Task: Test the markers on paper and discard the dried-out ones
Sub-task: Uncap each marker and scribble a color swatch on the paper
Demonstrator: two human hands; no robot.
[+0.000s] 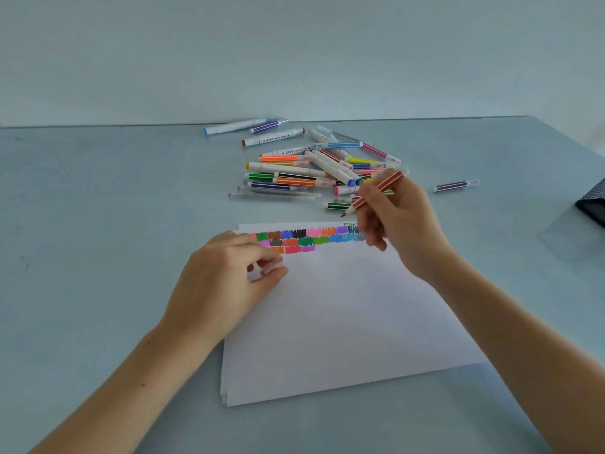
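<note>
My right hand (401, 224) holds an uncapped red-brown striped marker (379, 191), tip pointing down-left just above the top edge of the white paper stack (343, 316). Rows of coloured test scribbles (307, 239) run along the paper's top. My left hand (226, 276) rests on the paper's left side and pinches a small clear cap (273, 267) between thumb and fingers. A pile of markers (314, 172) lies on the table beyond the paper.
Three markers (255, 131) lie apart at the back near the wall. A single purple marker (456, 185) lies to the right of the pile. A dark patterned object (594, 208) sits at the right edge. The table is pale blue-grey.
</note>
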